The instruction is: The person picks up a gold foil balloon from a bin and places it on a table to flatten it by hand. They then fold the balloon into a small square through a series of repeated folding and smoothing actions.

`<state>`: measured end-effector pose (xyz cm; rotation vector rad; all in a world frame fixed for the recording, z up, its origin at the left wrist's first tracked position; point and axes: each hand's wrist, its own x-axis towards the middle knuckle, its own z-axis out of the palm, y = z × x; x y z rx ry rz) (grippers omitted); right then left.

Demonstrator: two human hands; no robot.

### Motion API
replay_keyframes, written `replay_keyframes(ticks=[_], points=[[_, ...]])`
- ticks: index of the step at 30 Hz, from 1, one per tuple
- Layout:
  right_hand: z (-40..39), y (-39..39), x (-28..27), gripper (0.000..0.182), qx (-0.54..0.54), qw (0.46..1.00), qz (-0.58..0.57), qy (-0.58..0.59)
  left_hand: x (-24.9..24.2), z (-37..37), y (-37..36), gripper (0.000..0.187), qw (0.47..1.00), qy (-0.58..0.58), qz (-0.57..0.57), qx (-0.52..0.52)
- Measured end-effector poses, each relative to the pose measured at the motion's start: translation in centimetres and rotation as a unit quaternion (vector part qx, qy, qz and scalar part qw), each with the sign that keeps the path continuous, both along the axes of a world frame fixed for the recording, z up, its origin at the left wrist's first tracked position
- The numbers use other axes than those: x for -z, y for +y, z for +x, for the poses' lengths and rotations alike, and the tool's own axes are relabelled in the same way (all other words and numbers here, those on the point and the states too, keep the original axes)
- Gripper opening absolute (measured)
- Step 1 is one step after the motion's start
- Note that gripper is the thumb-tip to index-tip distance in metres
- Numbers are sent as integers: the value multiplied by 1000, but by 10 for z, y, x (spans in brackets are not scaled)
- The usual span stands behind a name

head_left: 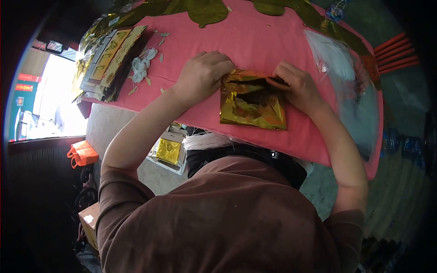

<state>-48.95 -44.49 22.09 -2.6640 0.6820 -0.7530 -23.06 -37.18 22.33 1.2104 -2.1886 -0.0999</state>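
Observation:
A shiny gold foil sheet point(259, 113), folded into a roughly square packet, lies on the pink tablecloth in front of me. My left hand point(205, 73) has its fingers closed at the packet's upper left corner. On the other side, my right hand point(297, 86) pinches the upper right edge, its fingertips curled over the foil. Between the two hands the upper edge gapes, showing a dark fold inside. The fingertips of both hands are partly hidden by the knuckles.
Printed card packs point(114, 59) are stacked at the table's left, beside white string point(142, 66). Flat gold foil shapes point(207, 11) line the far edge. Clear plastic bags point(334, 57) lie at right. Below the table sits a white box holding a gold packet point(168, 151).

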Motion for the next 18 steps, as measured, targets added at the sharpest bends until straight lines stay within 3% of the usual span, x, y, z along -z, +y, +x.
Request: replay_keyframes(ticks=[3,6,8,12,15,18], points=[[1,0,0,19,-27,997,-78,9,0,0,1,32,993,-91,-71,38],[1,0,1,18,-39,994,-106,7,-11,-2,7,29,995,-17,29,91],[1,1,1,17,-43,992,-119,9,-17,-10,13,31,975,98,101,175],[1,-1,2,15,-46,991,-123,8,-20,-21,25,32,965,107,148,188],[0,-1,2,17,-35,990,-138,-5,-7,-23,27,34,982,20,81,172],[-5,1,-1,19,-5,998,-59,19,-6,-23,31,35,984,22,79,159]])
